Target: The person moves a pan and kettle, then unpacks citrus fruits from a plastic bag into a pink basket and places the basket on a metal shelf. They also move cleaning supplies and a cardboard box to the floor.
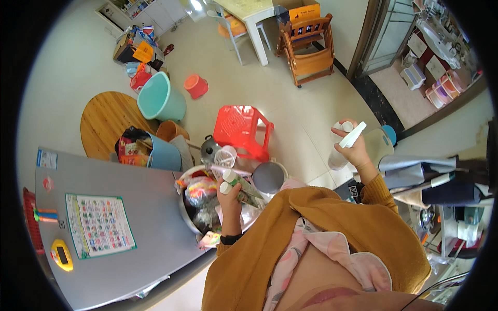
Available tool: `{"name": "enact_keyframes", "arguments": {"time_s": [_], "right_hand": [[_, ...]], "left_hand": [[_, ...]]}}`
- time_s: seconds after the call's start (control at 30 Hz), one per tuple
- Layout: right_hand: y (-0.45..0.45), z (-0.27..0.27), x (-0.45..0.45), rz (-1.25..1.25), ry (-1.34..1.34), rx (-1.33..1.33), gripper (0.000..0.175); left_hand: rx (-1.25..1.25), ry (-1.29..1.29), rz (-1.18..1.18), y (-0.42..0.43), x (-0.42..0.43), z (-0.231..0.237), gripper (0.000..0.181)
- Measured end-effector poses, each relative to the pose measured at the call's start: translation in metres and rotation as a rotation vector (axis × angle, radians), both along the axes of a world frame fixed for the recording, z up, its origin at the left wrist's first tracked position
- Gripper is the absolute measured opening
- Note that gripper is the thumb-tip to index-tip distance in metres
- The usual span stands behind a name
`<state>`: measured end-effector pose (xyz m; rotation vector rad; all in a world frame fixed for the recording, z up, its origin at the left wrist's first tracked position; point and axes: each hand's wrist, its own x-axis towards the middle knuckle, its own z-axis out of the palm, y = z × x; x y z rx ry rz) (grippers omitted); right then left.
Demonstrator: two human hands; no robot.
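Observation:
My left hand [232,192] grips two slim tubes [249,186] with white caps and green printing, held side by side above a wide metal basin [184,212] full of plastic-wrapped things. Raised on the right, my right hand [356,151] is closed around a translucent spray bottle [336,158] with a white trigger head [353,135]; a second white cap shows beside it, partly hidden by the fingers. A red plastic stool [235,126] stands on the floor between the two hands. Near the basin are a white plastic basket [225,156], a dark pot lid [210,149] and a round grey-topped container [269,177].
At the lower left is a grey refrigerator [155,202] with a chart on it. Beyond it stand a blue bin [165,153], a turquoise tub [155,97] and a round wooden tabletop [109,120]. A small red bucket [196,86] and a wooden high chair [307,54] stand farther off.

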<state>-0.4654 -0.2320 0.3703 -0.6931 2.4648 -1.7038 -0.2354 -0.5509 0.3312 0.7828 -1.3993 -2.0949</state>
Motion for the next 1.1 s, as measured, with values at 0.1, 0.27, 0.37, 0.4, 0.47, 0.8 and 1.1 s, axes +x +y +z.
{"name": "enact_keyframes", "arguments": {"time_s": [0.1,0.27,0.37,0.4,0.47,0.8,1.1], "right_hand": [[-0.022,0.005,-0.043,0.033,-0.215,-0.307,0.054],[-0.049,-0.007,-0.124,0.101,-0.222,-0.215,0.056],[-0.07,-0.018,-0.179,0.039,-0.362,-0.338,0.058],[-0.077,-0.02,-0.198,0.023,-0.415,-0.428,0.059],[-0.091,-0.022,-0.241,-0.049,-0.389,-0.376,0.061],[-0.136,-0.038,-0.423,-0.226,-0.217,-0.352,0.059],[-0.229,-0.082,-0.645,0.017,-0.193,-0.508,0.068]], "left_hand": [[-0.042,0.005,0.02,-0.018,-0.052,-0.004,0.048],[-0.044,0.026,0.038,-0.06,-0.146,-0.018,0.047],[-0.034,0.062,0.061,-0.096,-0.212,-0.024,0.046],[-0.022,0.082,0.066,-0.108,-0.235,-0.023,0.046],[-0.029,0.076,0.105,-0.128,-0.284,-0.02,0.046],[0.044,0.172,-0.077,-0.215,-0.509,0.001,0.046],[0.109,0.034,-0.003,-0.274,-0.728,-0.017,0.049]]}}
